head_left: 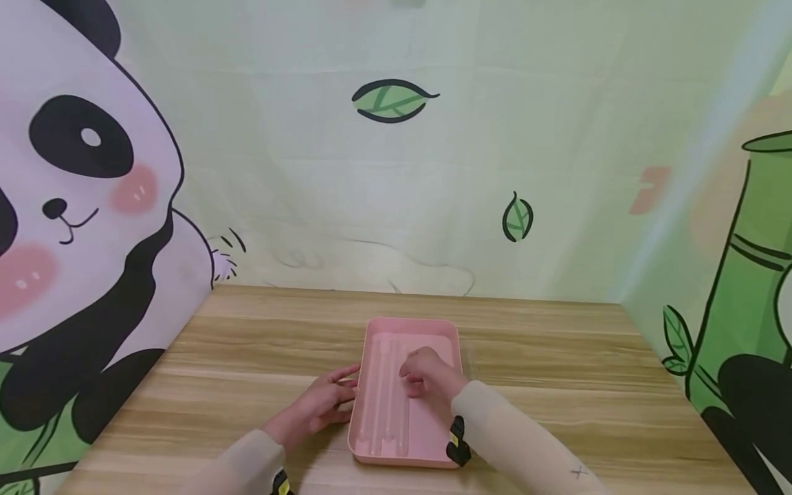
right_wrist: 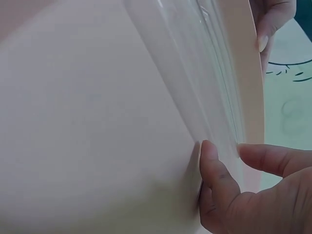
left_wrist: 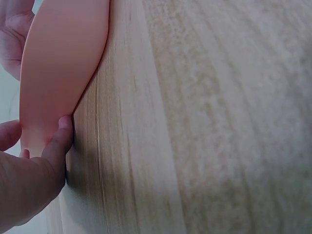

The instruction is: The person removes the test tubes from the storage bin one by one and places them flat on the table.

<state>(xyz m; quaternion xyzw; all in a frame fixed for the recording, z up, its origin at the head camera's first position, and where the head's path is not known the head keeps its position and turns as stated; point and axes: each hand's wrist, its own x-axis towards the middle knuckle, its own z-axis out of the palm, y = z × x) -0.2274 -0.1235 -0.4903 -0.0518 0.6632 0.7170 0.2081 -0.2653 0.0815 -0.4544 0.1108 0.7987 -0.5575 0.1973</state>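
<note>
A shallow pink tray [head_left: 433,426] lies lengthwise on the table. Long clear plastic tubes [head_left: 383,399] rest side by side along its left half; their exact number is hard to tell. Over the middle of the tray, my right hand [head_left: 429,375] pinches the rightmost tube between thumb and fingers, as the right wrist view shows with the clear tube [right_wrist: 183,68] running up from the fingertips. My left hand [head_left: 328,400] touches the tray's left outer wall, its fingertips against the pink side [left_wrist: 63,63] in the left wrist view.
A wood-grain table [head_left: 260,344] carries the tray. Behind it hangs a pale green printed cloth [head_left: 278,137], with a panda drawn on the left and bamboo on the right. Black bands sit on both sleeves.
</note>
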